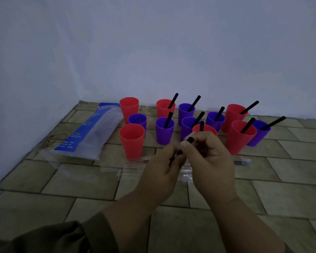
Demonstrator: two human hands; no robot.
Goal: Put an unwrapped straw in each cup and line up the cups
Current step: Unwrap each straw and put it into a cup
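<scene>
Several red and purple cups stand on the tiled floor near the wall. Black straws stick out of most of them, such as the red cup (165, 107) and the purple cup (186, 111). Three cups at the left hold no straw: the back red cup (129, 108), the purple cup (137, 120) and the front red cup (132, 141). My left hand (161, 170) and my right hand (208, 159) meet in front of the cups and pinch a black straw (190, 139) in clear wrapping between them. Most of that straw is hidden by my fingers.
A blue and clear straw packet (86, 136) lies flat at the left of the cups. Empty clear wrappers (128, 168) are strewn on the floor under my hands and to the right (242, 161). The wall runs close behind the cups and along the left.
</scene>
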